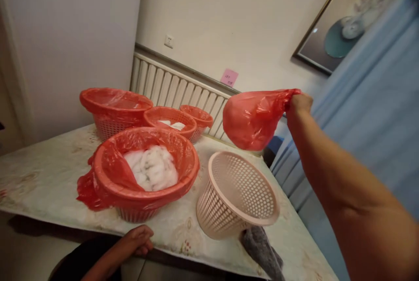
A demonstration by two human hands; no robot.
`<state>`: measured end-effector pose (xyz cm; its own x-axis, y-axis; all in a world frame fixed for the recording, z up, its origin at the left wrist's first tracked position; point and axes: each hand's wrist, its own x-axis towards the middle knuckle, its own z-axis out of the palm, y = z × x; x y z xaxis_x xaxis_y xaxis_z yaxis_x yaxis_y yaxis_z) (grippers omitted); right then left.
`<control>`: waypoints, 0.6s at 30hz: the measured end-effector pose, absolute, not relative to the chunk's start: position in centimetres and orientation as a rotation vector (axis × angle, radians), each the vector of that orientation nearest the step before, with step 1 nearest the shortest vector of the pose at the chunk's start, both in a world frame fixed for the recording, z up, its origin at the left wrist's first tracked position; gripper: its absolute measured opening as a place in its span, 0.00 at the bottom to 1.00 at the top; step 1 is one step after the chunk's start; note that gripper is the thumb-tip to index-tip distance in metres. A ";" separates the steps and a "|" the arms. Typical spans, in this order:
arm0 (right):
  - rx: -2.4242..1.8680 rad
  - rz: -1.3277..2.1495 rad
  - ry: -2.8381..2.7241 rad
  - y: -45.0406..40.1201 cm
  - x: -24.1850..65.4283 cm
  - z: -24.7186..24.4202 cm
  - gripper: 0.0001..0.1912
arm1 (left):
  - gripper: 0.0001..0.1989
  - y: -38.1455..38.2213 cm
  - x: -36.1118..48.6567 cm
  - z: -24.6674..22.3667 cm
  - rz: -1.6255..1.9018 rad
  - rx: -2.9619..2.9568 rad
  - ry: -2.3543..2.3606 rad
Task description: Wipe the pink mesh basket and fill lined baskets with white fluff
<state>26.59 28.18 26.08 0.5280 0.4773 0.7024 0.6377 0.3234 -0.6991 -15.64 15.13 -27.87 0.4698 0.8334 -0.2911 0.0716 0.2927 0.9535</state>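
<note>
My right hand (300,103) is closed on the gathered end of a red plastic bag (251,117), which hangs raised and bulging above the back of the table. Below the bag stands a bare white perforated basket (225,193) with no liner. My left hand (139,241) rests at the table's front edge with its fingers curled; whether anything is in it is hidden. Just beyond it, a larger basket (147,187) lined with red plastic holds white fluffy material (152,168). A dark grey cloth (262,250) lies beside the white basket, at its front right.
Three more red-lined baskets stand behind: a wide one (116,117), a middle one (170,119) with white items, and a small one (198,117). A radiator (173,87) runs along the wall. Blue curtains (369,97) hang right of the patterned table (42,172).
</note>
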 end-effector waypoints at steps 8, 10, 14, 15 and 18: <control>-1.335 0.194 -1.101 19.0 27.5 17.2 0.06 | 0.34 13.2 -12.5 -26.9 0.576 1.263 1.114; -1.366 0.248 -1.125 17.7 28.1 15.6 0.09 | 0.31 12.6 -11.3 -25.9 0.592 1.269 1.124; -1.357 0.280 -1.090 16.6 29.2 14.8 0.14 | 0.25 11.9 -8.6 -21.6 0.672 1.353 1.020; -1.343 0.274 -1.076 16.4 29.3 14.9 0.14 | 0.24 11.8 -7.8 -20.3 0.696 1.376 1.005; -1.254 0.277 -1.083 16.0 29.1 15.8 0.16 | 0.33 11.7 -5.8 -16.2 0.869 1.494 0.951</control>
